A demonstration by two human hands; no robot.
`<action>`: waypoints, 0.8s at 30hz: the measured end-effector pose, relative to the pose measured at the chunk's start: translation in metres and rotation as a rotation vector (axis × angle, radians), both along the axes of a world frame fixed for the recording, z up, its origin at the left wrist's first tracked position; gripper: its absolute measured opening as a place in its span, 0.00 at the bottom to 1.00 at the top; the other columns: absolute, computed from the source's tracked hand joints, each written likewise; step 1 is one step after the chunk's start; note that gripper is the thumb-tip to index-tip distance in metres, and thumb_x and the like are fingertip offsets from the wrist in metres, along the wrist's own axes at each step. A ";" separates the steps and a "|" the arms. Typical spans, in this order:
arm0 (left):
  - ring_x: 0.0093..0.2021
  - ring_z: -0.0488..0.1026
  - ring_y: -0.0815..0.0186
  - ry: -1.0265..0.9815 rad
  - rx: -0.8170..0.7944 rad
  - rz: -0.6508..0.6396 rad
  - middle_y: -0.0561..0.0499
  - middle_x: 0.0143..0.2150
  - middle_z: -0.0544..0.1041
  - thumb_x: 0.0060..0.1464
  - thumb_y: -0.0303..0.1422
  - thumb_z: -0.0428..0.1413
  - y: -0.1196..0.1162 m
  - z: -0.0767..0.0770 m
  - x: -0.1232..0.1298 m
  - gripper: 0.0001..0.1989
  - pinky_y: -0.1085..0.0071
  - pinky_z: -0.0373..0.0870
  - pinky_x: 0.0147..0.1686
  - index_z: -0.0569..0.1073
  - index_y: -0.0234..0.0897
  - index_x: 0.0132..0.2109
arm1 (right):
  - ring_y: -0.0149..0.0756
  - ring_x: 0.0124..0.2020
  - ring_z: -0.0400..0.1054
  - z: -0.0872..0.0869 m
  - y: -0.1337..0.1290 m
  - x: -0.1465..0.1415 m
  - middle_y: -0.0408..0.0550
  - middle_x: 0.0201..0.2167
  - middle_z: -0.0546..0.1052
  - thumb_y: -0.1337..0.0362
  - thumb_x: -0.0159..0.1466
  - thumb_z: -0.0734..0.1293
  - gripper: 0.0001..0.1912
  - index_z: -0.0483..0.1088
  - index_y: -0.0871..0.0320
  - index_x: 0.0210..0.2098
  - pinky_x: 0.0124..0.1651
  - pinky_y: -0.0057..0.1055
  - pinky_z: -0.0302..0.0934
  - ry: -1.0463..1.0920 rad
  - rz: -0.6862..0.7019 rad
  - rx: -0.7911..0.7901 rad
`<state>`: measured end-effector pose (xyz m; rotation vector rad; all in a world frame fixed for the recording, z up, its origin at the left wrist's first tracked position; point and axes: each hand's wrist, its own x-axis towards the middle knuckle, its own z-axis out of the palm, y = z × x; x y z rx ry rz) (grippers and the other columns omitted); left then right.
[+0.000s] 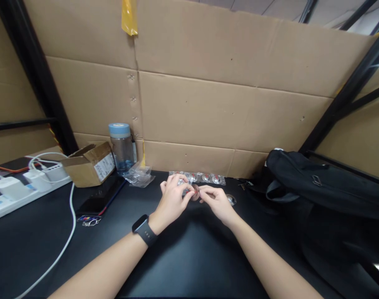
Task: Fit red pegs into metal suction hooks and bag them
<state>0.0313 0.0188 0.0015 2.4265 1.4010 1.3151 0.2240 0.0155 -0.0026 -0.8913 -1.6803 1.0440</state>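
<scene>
Both hands meet above the black table, in the middle of the head view. My left hand [173, 197], with a dark watch on its wrist, pinches a small round reddish disc [195, 192] between thumb and fingers. At the disc's right edge, the fingertips of my right hand [217, 201] are pinched together; they hide what exactly they grip. Something shiny and clear shows by my left fingers, too small to name. Just behind the hands lies a row of round shiny discs in clear packaging [210, 178]. Another loose shiny disc [231, 199] rests beyond my right hand.
To the left are a white power strip [55, 172] with chargers and cable, an open cardboard box [89, 164], a dark phone [99, 195], keys [91, 221], a bottle [121, 147] and a clear bag [139, 173]. A black backpack [320, 187] fills the right. Cardboard walls the back.
</scene>
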 end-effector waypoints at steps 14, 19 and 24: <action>0.57 0.62 0.53 0.109 0.059 -0.067 0.45 0.52 0.73 0.60 0.31 0.57 -0.003 -0.002 -0.002 0.04 0.55 0.55 0.50 0.77 0.41 0.37 | 0.40 0.42 0.72 -0.010 0.004 0.001 0.50 0.40 0.77 0.56 0.63 0.69 0.10 0.77 0.56 0.31 0.43 0.34 0.67 -0.146 -0.097 0.119; 0.57 0.63 0.55 0.116 0.034 -0.116 0.48 0.52 0.73 0.60 0.32 0.57 -0.001 0.000 -0.002 0.04 0.58 0.55 0.50 0.77 0.43 0.38 | 0.38 0.40 0.70 -0.006 0.004 0.001 0.49 0.41 0.73 0.61 0.61 0.69 0.07 0.75 0.56 0.29 0.37 0.31 0.66 -0.190 -0.096 0.121; 0.52 0.66 0.59 0.104 -0.049 -0.134 0.49 0.48 0.76 0.66 0.33 0.49 0.008 0.013 -0.020 0.10 0.62 0.57 0.49 0.75 0.44 0.45 | 0.39 0.43 0.70 0.008 -0.002 0.010 0.48 0.43 0.73 0.69 0.55 0.70 0.03 0.73 0.56 0.25 0.46 0.34 0.64 -0.500 -0.131 0.285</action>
